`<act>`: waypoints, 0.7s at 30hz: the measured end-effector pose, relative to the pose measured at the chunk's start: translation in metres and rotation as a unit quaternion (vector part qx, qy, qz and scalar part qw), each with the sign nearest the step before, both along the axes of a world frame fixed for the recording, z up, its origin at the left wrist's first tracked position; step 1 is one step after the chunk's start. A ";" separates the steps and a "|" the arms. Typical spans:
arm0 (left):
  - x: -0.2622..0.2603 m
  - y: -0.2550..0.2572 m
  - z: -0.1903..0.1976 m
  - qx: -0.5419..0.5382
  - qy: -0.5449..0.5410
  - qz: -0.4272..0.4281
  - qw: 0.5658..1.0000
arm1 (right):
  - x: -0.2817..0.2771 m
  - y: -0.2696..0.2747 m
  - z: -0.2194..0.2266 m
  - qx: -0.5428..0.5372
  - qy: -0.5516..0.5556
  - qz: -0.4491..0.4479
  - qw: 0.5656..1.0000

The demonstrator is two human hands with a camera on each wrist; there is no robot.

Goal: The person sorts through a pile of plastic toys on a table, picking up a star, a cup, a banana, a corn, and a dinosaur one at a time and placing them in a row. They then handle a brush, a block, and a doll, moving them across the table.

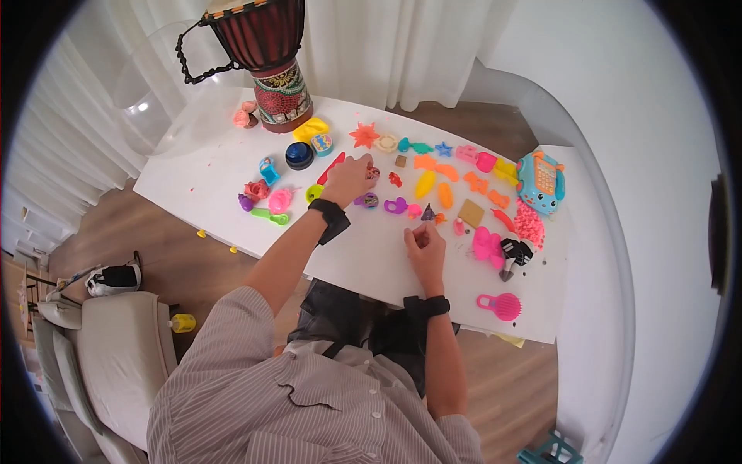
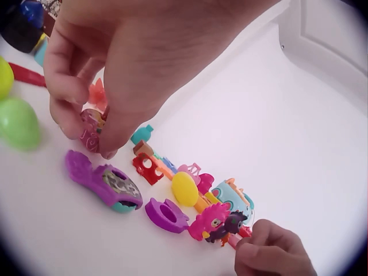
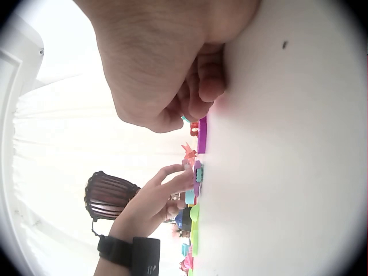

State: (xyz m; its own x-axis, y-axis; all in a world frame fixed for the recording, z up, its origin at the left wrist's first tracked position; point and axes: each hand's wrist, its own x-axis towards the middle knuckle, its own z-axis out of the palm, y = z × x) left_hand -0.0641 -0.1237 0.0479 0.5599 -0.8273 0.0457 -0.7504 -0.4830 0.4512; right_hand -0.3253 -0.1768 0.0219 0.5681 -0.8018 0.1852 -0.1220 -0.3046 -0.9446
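My left hand [image 1: 352, 182] is over the middle of the table and pinches a small pinkish-red patterned piece [image 2: 91, 127] between thumb and fingers. Below it in the left wrist view lies a purple toy [image 2: 112, 185] with a patterned face and teal edge. A red piece with holes [image 2: 148, 168] and a purple ring-shaped piece [image 2: 166, 215] are to its right. Close to the table's front edge, my right hand [image 1: 426, 249] rests with loosely curled fingers, nothing visible in them. Just beyond it are a small dark figure [image 1: 427, 212] and a pink figure [image 2: 210, 221].
A tall drum [image 1: 282, 85] stands at the back left, with a dark blue round container [image 1: 299, 155] before it. Colourful toys spread across the white table [image 1: 363, 263]. A toy phone [image 1: 540, 183], pink beads [image 1: 529, 224] and a pink hairbrush [image 1: 501, 306] lie to the right.
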 end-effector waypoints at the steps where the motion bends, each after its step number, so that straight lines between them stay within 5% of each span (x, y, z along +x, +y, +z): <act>1: 0.001 -0.006 -0.002 -0.005 0.011 0.006 1.000 | 0.000 -0.001 0.000 0.000 0.000 -0.002 1.000; 14: 0.006 -0.030 -0.007 -0.010 0.018 -0.012 1.000 | 0.000 -0.001 0.000 0.001 0.003 0.004 1.000; 21: 0.019 0.027 0.003 -0.075 0.015 0.049 0.996 | -0.001 0.000 0.003 0.005 0.015 0.000 1.000</act>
